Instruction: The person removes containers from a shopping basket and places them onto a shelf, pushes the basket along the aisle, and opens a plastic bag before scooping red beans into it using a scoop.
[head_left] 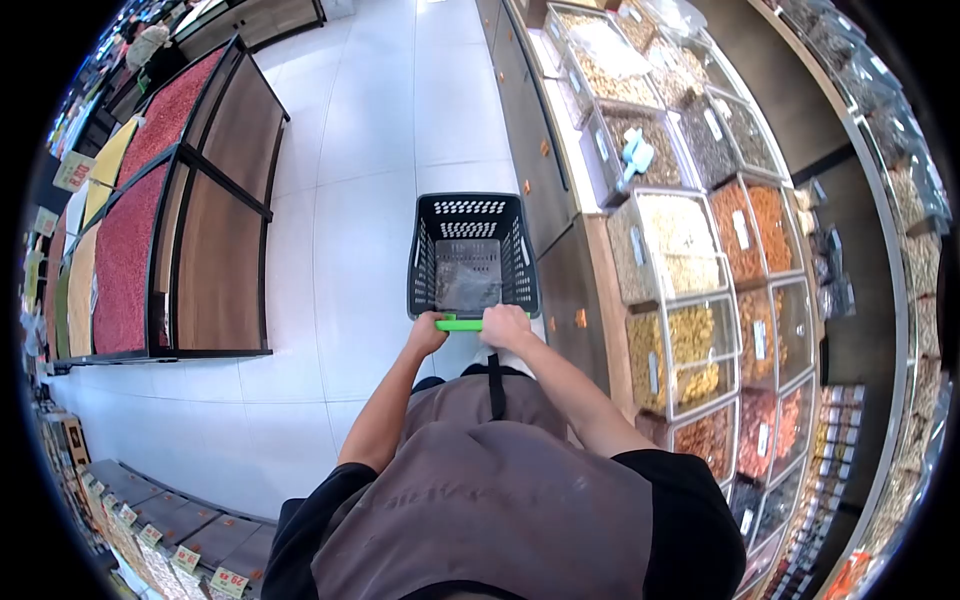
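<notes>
A dark shopping basket is in front of me at the middle of the view, with a green handle along its near side. My left hand is closed round the handle's left end. On the right end, my right hand is wrapped over the same bar. Inside the basket lies a clear plastic bag, its contents too indistinct to name. Whether the basket hangs or rests on something below is hidden.
Along my right runs a counter of clear food bins, one with a light-blue scoop. At left stands a wood-sided display of red grains. Pale floor tiles lie between them. Price-tagged bins are at lower left.
</notes>
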